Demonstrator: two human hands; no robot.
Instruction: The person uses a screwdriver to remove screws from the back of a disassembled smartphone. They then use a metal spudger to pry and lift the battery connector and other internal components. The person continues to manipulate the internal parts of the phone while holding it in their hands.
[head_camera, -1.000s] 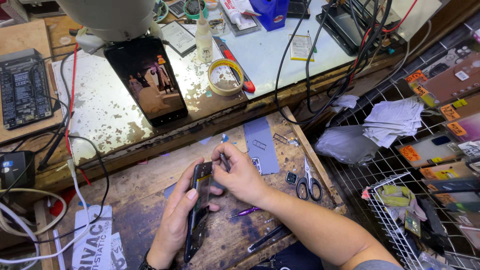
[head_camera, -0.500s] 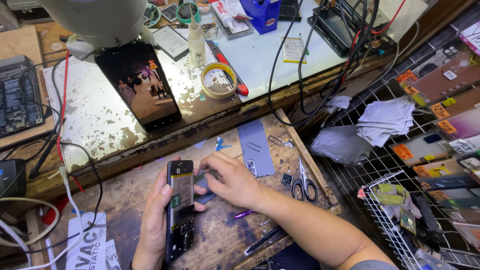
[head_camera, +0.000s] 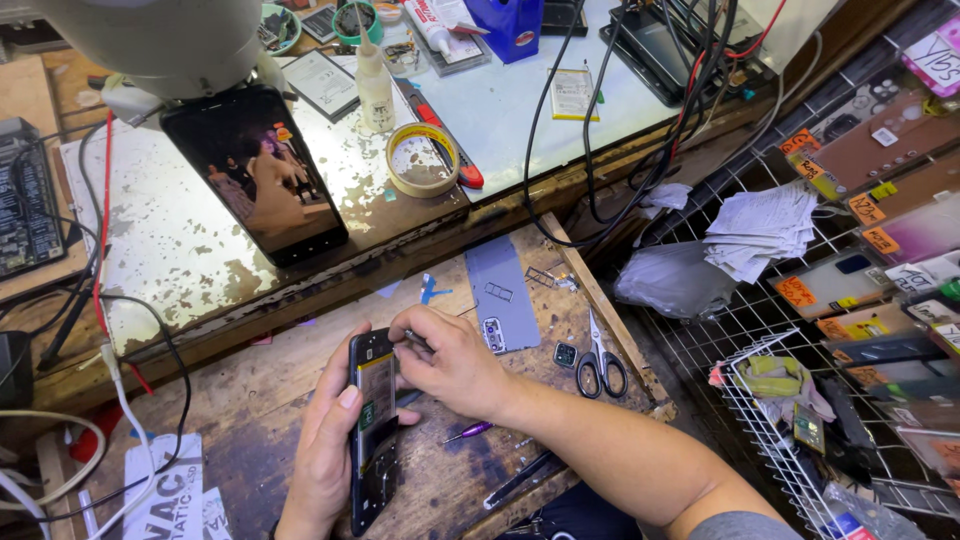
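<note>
Left hand (head_camera: 325, 455) clamped around opened phone (head_camera: 374, 425), right hand (head_camera: 455, 362) pinching a tool at its top, grey back cover (head_camera: 500, 290) and scissors (head_camera: 600, 355) just beside on the desk (head_camera: 250, 400).

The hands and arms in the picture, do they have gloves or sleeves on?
No gloves: the left hand and right hand are both bare. No rings show. The right forearm is bare up to a short grey sleeve at the bottom edge. The left arm is mostly out of view.

Worn wooden workbench (head_camera: 250, 400), perhaps glass-topped counter (head_camera: 520, 110)
</note>
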